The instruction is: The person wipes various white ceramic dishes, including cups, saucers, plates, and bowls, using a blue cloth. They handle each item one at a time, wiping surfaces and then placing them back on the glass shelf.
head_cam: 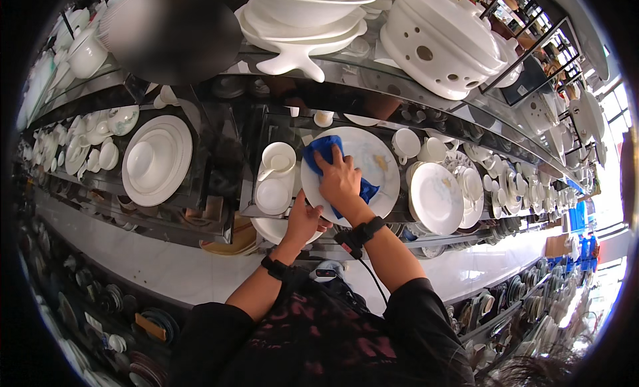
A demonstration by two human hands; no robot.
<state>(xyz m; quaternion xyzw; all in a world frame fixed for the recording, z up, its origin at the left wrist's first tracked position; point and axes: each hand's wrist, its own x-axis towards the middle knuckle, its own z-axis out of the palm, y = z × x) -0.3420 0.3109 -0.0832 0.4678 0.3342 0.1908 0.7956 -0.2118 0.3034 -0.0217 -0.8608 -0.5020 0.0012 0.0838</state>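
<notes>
A large white plate [387, 182] with a faint painted pattern is in front of me, over the glass shelf. My left hand [303, 221] grips its lower left rim, with some fingers below the edge. Over the plate's face, my right hand [342, 182] presses a blue cloth [327, 143], fingers spread on it. Part of the cloth sticks out below and to the right of that hand. Just left of the plate stand a white handled cup [278, 156] and a small white bowl [273, 195].
Stacked patterned plates [437, 200] and a white cup [406, 143] stand close on the right. A rimmed plate set [167, 187] sits left. Overhead, the upper glass shelf bears stacked white dishes [309, 35] and a perforated white ceramic vessel [439, 42]. A cable [377, 282] hangs from my right wrist.
</notes>
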